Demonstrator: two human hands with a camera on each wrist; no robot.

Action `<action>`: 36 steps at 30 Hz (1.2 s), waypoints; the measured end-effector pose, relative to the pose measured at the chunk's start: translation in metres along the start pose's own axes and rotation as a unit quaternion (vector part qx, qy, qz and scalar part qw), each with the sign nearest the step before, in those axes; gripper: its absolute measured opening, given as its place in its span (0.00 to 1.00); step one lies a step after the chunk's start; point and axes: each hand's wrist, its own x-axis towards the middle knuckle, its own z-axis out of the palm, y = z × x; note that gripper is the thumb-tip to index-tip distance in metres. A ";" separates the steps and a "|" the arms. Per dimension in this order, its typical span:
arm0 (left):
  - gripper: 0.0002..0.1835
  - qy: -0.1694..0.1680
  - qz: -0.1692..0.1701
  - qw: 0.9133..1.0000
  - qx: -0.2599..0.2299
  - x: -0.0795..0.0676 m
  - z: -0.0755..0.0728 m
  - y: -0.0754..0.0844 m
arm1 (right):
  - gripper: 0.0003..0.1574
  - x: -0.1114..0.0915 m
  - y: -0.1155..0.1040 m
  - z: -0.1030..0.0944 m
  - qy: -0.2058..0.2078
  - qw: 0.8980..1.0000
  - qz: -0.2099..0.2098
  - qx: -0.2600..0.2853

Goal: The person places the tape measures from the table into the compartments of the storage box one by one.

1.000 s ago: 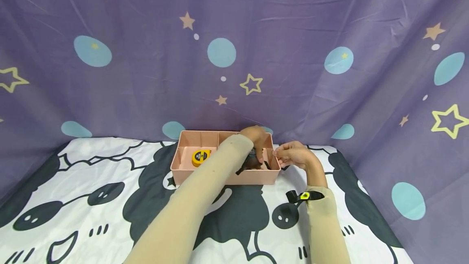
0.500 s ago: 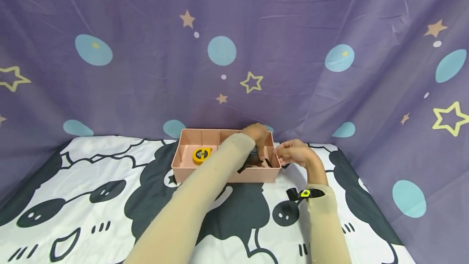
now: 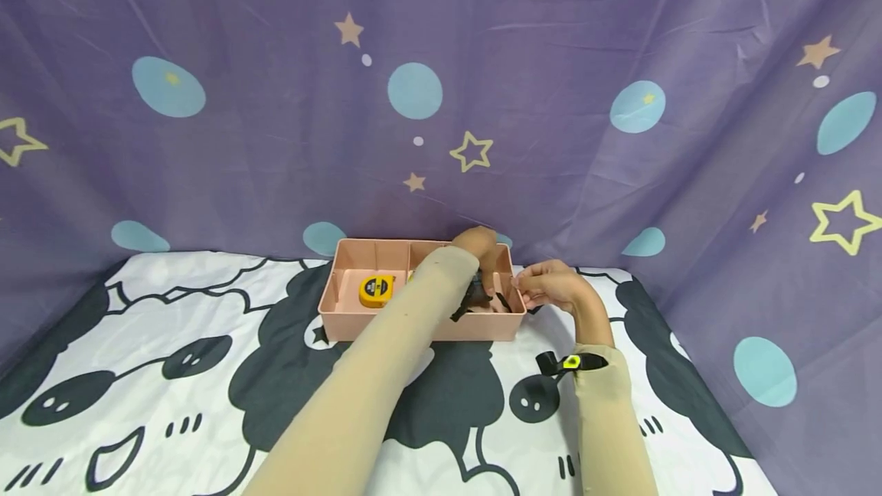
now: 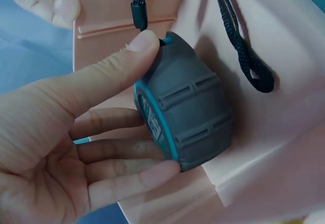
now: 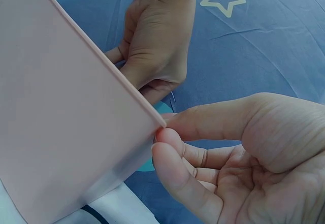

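Observation:
A pink divided box (image 3: 420, 330) stands at the far side of the bed-like surface, against the curtain. My left hand (image 3: 482, 251) reaches down into its right compartment. In the left wrist view, thumb and fingers grip a dark grey tape measure (image 4: 195, 102) with teal trim and a black wrist cord (image 4: 236, 43). My right hand (image 3: 558, 287) is at the box's right end. Its fingertips pinch the rim at a corner in the right wrist view. A yellow tape measure (image 3: 376, 291) lies in the left compartment. My left forearm hides the middle of the box.
A white cloth (image 3: 172, 312) with black cartoon sheep covers the surface. Behind the box hangs a purple curtain (image 3: 551, 190) with stars and blue dots; it also closes off the right side. A black strap (image 3: 572, 363) circles my right wrist.
The head view has shifted slightly. Both hands stay nearly where they were, the left in the right compartment and the right at the box's end.

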 end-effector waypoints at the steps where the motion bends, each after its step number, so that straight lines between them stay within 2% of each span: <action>1: 0.46 0.008 0.001 1.000 0.000 -0.002 0.001 0.001 | 0.10 0.000 0.000 0.000 -0.002 1.000 -0.001 0.000; 5: 0.45 0.020 -0.009 1.000 0.008 -0.007 0.002 0.005 | 0.10 0.001 -0.001 0.002 -0.003 1.000 0.001 0.005; 9: 0.48 0.014 -0.022 1.000 0.008 -0.010 0.001 0.007 | 0.11 0.000 -0.002 0.001 -0.002 1.000 0.003 0.009; 12: 0.47 0.012 -0.024 1.000 -0.008 -0.010 0.001 0.006 | 0.09 -0.001 -0.003 0.002 -0.003 1.000 0.002 0.011; 14: 0.44 0.022 -0.013 1.000 -0.007 -0.009 0.004 0.004 | 0.09 -0.001 -0.003 0.003 -0.005 1.000 0.000 0.011; 20: 0.40 0.084 0.043 0.995 0.023 -0.005 0.018 -0.001 | 0.09 -0.002 -0.003 0.004 -0.004 1.000 0.001 0.003; 26: 0.36 0.098 0.048 0.994 0.025 -0.006 0.023 -0.002 | 0.10 -0.002 -0.005 0.006 -0.005 1.000 0.002 -0.004; 31: 0.39 0.121 0.059 0.991 0.021 -0.004 0.028 -0.004 | 0.09 -0.003 -0.008 0.006 -0.004 1.000 0.003 -0.003; 36: 0.40 0.143 0.081 0.985 0.043 -0.005 0.035 -0.008 | 0.08 -0.005 -0.006 0.008 0.004 1.000 0.010 -0.006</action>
